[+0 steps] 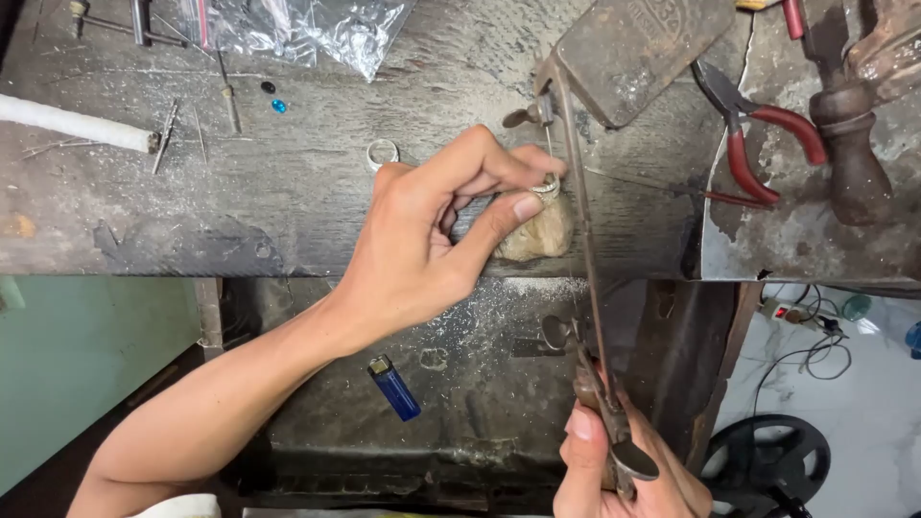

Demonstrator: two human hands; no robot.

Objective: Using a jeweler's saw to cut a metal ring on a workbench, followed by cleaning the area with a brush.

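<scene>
Scarred, filing-dusted bench (288,206) carries the work. Left hand (422,240) pinches a small silver ring (547,187) between thumb and forefinger on the worn bench pin (537,235). Right hand (614,465) grips the jeweller's saw (580,278), blade just beside those fingertips. Sawing seems underway; steady vertical strokes are needed.

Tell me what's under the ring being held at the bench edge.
The ring, pinched by the left hand, rests on a worn tan bench peg jutting from the workbench. The saw frame in the right hand crosses it. The thumb hides part of the peg.
</scene>
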